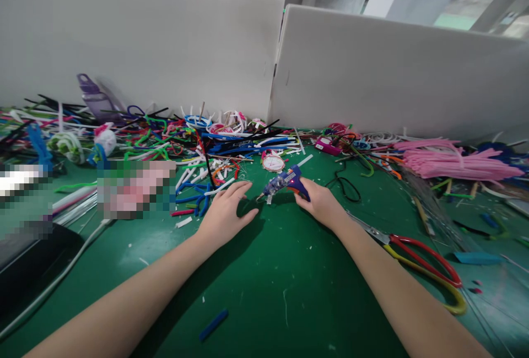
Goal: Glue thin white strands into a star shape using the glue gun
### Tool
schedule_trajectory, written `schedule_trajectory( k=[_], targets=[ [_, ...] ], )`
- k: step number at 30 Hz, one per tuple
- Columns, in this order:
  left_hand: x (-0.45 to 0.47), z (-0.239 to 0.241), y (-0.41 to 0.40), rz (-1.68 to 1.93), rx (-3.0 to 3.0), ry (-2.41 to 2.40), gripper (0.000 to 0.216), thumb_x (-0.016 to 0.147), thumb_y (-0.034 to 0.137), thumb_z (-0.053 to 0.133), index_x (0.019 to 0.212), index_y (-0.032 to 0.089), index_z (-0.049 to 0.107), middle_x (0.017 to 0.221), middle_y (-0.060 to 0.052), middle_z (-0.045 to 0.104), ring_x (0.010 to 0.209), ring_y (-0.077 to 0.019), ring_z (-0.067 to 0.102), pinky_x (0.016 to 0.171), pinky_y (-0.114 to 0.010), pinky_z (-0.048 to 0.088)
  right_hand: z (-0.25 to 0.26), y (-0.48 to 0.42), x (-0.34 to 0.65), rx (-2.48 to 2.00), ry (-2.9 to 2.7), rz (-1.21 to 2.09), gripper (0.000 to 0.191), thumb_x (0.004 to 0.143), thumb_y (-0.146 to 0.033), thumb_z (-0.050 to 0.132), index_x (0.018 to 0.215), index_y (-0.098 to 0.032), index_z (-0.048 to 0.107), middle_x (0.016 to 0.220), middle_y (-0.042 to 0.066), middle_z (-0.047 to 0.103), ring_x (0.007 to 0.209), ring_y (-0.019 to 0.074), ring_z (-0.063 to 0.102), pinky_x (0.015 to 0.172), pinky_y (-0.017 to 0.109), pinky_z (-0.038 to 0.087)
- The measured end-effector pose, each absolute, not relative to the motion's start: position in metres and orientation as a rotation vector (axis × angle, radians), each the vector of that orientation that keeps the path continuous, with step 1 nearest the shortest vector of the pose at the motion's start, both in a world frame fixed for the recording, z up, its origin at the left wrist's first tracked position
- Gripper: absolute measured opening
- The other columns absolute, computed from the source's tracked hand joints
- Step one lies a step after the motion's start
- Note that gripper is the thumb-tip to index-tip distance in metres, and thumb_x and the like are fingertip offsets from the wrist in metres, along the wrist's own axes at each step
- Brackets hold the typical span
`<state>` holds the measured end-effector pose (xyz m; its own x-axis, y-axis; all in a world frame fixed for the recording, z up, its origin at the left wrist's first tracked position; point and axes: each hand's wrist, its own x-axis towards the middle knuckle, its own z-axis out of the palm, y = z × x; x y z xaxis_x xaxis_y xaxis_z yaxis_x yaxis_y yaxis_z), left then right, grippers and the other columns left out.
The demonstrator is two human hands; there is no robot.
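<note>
Right hand (321,202) holds glue gun (279,183) (blue); left (225,210) nearby.

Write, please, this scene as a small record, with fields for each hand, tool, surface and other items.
Left hand: open, near the nozzle; nothing clearly held
Right hand: grips a blue glue gun
Tool state: nozzle toward the left hand, pale glue stick protruding behind
Surface: green table
Beside right forearm: scissors with red and yellow handles
Far right: bundle of pink pipe cleaners
Back left: purple bottle
</note>
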<state>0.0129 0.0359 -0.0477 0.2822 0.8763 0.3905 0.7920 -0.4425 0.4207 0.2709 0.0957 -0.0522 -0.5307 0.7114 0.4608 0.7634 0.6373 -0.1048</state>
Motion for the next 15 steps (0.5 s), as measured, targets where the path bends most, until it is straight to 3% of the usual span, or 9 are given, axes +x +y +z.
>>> schedule_trajectory(
  k=[15],
  targets=[
    [0.0135, -0.0475, 0.037, 0.876, 2.382, 1.565, 0.049, 0.08, 0.036, 0.052, 0.126, 0.023, 0.039, 0.129, -0.008, 0.045, 0.091, -0.0186, 0.059, 0.091, -0.04, 0.042, -0.0479, 0.0989, 0.2695, -1.16, -2.432, -0.086, 0.037, 0.082, -0.028, 0.044, 0.115, -0.012, 0.046, 0.104, 0.015, 0.061, 0.088, 0.0254, 0.061, 0.072, 0.039, 0.05]
  ],
)
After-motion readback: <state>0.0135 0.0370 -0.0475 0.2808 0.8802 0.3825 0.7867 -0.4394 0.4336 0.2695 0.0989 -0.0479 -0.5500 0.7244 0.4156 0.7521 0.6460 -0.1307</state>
